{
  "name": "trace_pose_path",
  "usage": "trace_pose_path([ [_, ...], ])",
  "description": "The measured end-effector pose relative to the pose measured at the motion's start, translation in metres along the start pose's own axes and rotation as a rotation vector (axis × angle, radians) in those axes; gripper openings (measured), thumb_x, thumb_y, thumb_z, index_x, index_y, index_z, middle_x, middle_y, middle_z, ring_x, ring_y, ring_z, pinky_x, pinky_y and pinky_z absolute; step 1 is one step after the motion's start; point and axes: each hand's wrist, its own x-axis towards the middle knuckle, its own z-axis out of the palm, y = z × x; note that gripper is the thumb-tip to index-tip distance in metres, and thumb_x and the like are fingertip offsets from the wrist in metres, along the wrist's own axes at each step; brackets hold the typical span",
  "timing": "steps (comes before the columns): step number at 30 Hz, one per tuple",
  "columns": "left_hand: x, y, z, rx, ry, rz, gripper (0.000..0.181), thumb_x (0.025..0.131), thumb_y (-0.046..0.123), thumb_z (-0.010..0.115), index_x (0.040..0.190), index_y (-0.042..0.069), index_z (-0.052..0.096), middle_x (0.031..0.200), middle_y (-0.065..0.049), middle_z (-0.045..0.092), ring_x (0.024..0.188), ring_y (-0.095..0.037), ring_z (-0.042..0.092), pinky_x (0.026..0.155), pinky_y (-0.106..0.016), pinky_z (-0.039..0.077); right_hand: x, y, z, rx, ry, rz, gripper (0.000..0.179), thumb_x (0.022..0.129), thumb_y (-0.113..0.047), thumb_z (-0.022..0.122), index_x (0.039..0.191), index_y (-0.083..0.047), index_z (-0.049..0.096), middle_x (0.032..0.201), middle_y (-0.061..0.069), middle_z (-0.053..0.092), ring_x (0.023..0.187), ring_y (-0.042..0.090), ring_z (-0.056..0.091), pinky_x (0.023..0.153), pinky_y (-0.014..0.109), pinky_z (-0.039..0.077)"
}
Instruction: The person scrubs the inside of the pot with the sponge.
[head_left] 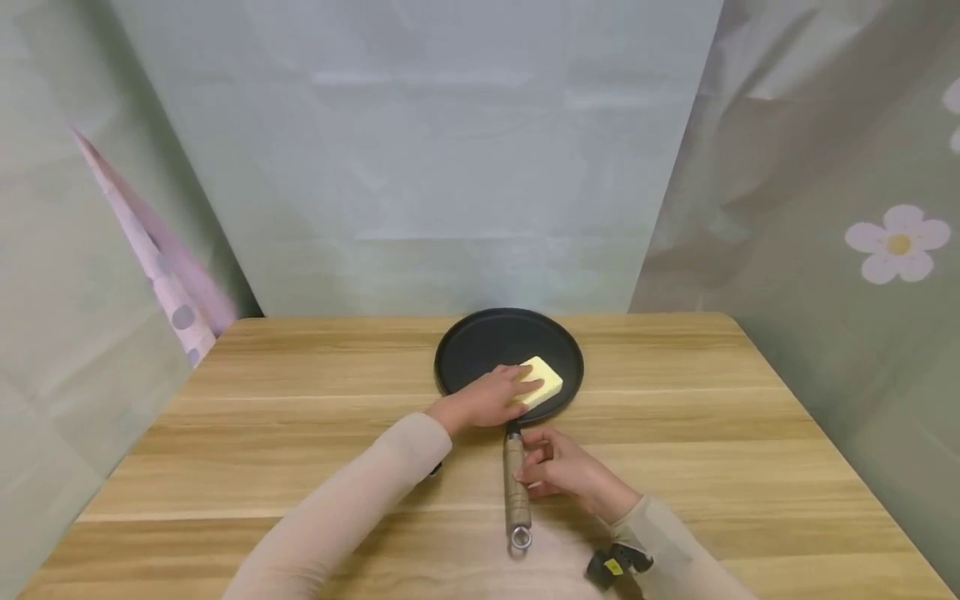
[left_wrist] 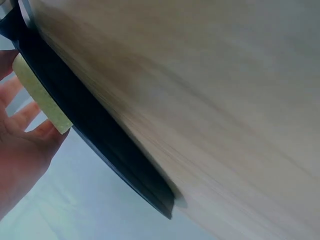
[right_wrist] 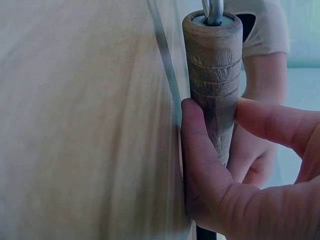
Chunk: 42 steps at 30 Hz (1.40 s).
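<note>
A black, shallow frying pan (head_left: 480, 346) lies on the table, its wooden handle (head_left: 517, 492) pointing toward me and ending in a metal ring. Inside the pan, right of its middle, is a pale yellow sponge (head_left: 547, 386). My left hand (head_left: 489, 398) holds this sponge from above against the pan, fingers spread over it; the left wrist view shows the hand (left_wrist: 22, 145) gripping it by its ends. Lower down, the fingers and thumb of my right hand (head_left: 572, 473) pinch the handle from the right. In the right wrist view, thumb and fingers touch opposite sides of the handle (right_wrist: 212, 75).
The pan rests on a wood-grain table (head_left: 315, 467), near its far edge. Behind stands a pale hanging sheet (head_left: 450, 167); at the right hangs one with a flower print (head_left: 898, 244). A black wrist device (head_left: 618, 565) is strapped at my right sleeve.
</note>
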Motion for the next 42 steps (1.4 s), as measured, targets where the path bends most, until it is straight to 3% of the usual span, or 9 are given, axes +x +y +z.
trace_pose_path([
  [16,0.027,0.007,-0.004,0.028,-0.015,-0.017,0.053,0.099,0.026,0.053,0.149,0.018,0.038,0.156,-0.014,0.025,0.14,-0.036,0.027,0.112,-0.046,0.026,0.001,-0.001,0.0,0.016,0.003,-0.001,0.056,0.079,0.005,0.065,0.127,0.009,0.037,0.094,0.014,0.05,0.078,0.02,0.057,0.071,0.036,0.056],
  [27,0.044,0.007,-0.003,0.034,0.029,-0.033,0.051,0.098,0.025,0.054,0.147,0.018,0.041,0.154,-0.015,0.03,0.135,-0.037,0.035,0.108,-0.048,0.033,0.001,-0.001,0.0,0.02,-0.006,-0.013,0.056,0.078,0.005,0.065,0.126,0.01,0.037,0.093,0.013,0.05,0.076,0.018,0.057,0.07,0.036,0.056],
  [42,0.059,0.012,-0.003,0.071,0.038,-0.109,0.051,0.1,0.029,0.05,0.149,0.02,0.039,0.154,-0.013,0.03,0.135,-0.034,0.035,0.107,-0.046,0.035,0.001,0.001,-0.001,0.007,-0.007,-0.008,0.055,0.08,0.005,0.065,0.127,0.009,0.037,0.094,0.013,0.052,0.078,0.018,0.058,0.073,0.039,0.056],
])
